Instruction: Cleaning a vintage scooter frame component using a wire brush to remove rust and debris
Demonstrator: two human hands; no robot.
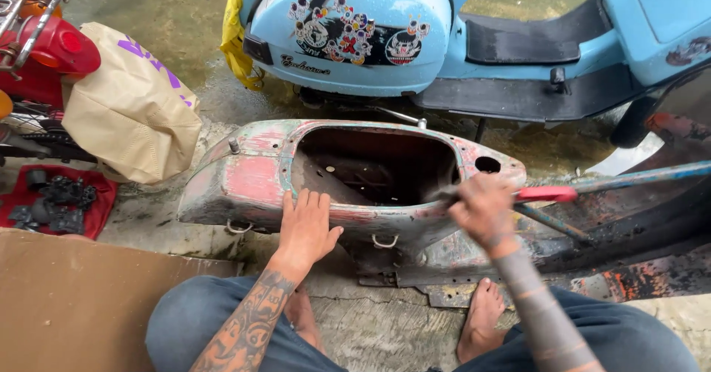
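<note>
- The old scooter body shell lies on the wet concrete floor, straight ahead of the seated person and just in front of their 2 bare feet.
- Its paint is worn through in patches: faded red and pink, pale green along the edges, bare grey metal and rust between them.
- A big oval opening takes up the top of the shell, dark and hollow inside, and a small round hole sits to the right of it.
- 2 small metal loops hang from the near lower edge.
- The left hand lies flat on the near side of the shell, fingers spread, pressing and clasping nothing.
- The right hand is clenched around a red-handled tool at the shell's right rim; the hand is blurred and the tool's working end cannot be made out.
- A blue bar runs off to the right behind the tool.
- Behind the shell stands a light blue scooter with cartoon stickers on its side panel and a yellow cloth hanging at its left.
- At far left are a red scooter, a beige bag, a red tray of dark parts, and a brown cardboard sheet.
</note>
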